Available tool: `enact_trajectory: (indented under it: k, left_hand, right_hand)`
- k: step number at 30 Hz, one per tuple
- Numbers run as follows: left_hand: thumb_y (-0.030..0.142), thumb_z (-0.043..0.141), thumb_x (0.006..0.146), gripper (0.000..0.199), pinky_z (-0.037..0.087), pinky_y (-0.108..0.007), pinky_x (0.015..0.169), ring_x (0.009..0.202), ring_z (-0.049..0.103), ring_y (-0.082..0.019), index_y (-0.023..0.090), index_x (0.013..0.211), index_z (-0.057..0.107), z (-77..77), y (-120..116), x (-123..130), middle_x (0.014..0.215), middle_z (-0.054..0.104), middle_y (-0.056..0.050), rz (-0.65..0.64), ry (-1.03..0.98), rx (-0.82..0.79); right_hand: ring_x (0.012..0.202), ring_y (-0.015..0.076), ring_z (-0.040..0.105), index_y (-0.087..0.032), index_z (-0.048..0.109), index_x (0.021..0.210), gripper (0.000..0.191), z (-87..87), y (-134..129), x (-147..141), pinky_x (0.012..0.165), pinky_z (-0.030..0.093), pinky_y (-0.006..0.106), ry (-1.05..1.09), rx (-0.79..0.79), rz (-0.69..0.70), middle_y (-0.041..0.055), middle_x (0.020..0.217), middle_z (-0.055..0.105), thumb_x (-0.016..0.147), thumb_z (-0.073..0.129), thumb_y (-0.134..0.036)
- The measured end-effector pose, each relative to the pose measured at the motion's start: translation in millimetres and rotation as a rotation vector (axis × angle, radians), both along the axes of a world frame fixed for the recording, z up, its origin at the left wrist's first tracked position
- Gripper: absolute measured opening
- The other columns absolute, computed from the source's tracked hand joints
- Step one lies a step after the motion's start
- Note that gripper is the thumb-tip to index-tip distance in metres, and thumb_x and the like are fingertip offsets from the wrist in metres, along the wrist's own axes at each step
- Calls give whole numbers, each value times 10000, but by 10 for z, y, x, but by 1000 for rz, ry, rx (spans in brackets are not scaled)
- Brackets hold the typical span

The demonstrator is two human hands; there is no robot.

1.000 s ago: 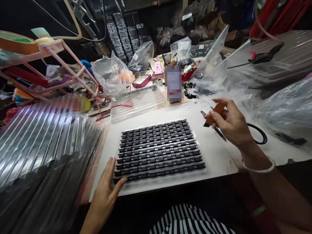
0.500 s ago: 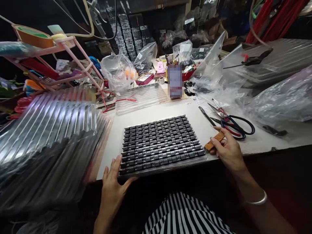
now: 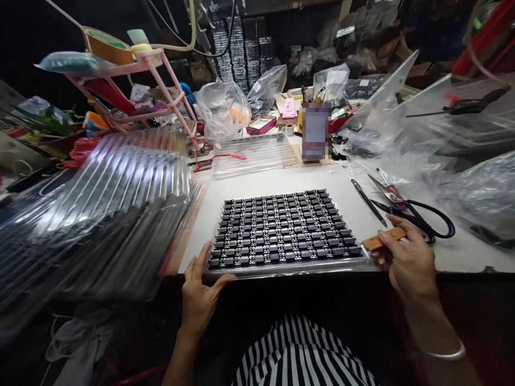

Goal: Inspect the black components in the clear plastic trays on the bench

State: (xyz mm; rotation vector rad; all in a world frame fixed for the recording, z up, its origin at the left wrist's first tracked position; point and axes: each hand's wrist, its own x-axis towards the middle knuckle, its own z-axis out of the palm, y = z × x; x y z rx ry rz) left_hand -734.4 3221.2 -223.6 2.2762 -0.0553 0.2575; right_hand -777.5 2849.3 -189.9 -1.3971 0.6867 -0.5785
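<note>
A clear plastic tray [image 3: 281, 266] lies on the white tabletop in front of me, filled with rows of small black parts [image 3: 277, 230] with pale metal pins. My left hand [image 3: 201, 289] is at its front left corner, fingers stretched along the left side and thumb spread along the front edge. At the front right corner, my right hand [image 3: 406, 257] pinches a flat orange-brown strip [image 3: 384, 239] between thumb and fingers. The strip's far tip is close to the tray's right edge; whether it touches is unclear. What the strip is, I cannot make out.
Right of the tray lie a black pen-like tool [image 3: 368, 202] and dark-handled scissors [image 3: 430, 217]. Ridged clear trays [image 3: 140, 177] are stacked at left, below a pink rack [image 3: 173, 102]. Behind are another clear tray [image 3: 253, 158], an upright blurred-out panel [image 3: 316, 131] and plastic bags [image 3: 223, 107].
My view has turned left, so the scene sits further right in the picture. The tray's front edge looks more level. Both hands remain at its front corners, the strip still in the right.
</note>
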Motion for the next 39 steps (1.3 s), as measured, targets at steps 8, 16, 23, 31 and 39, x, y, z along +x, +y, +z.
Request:
enact_trajectory:
  k: [8,16,23,31,39]
  left_hand:
    - [550,709,662,828,350,-455,1088,1294,423,-277,290,1386,400,5,13,-25,1372,508,-61,6,2,3]
    - [571,686,669,845,349,-455,1082,1313,397,-274,291,1400,367,2,24,-25,1384,495,-62,-32,-29,42]
    - [569,634,732,810,288,-467,1107,1307,420,-259,293,1418,300,10,40,-22,1406,466,-92,-88,-47,101]
    - [480,638,779,865,54,-530,1139,1417,175,-267,256,1470,169,31,85,147,1467,363,-124,-205,86,266]
    - [483,590,813,855,-2,-508,1144,1431,109,-250,284,1481,96,101,132,193,1520,266,-83,-278,205,273]
  right_hand:
    - [408,169,503,-244,587,1149,622,-6,3,2,321,334,249,66,-43,-64,12,588,552,577,814,-334]
    - [431,185,506,-342,612,1092,544,21,27,2,362,335,326,148,-59,-96,20,659,525,582,801,-364]
    - [422,199,487,-373,612,1061,560,43,79,3,370,312,362,191,-106,-111,20,646,501,528,782,-394]
    - [462,219,512,-363,580,1158,603,-14,77,30,415,374,406,262,-257,-32,56,646,534,580,724,-457]
    - [416,242,507,-382,533,1228,702,-48,-148,45,411,404,441,361,-368,157,81,609,566,561,675,-547]
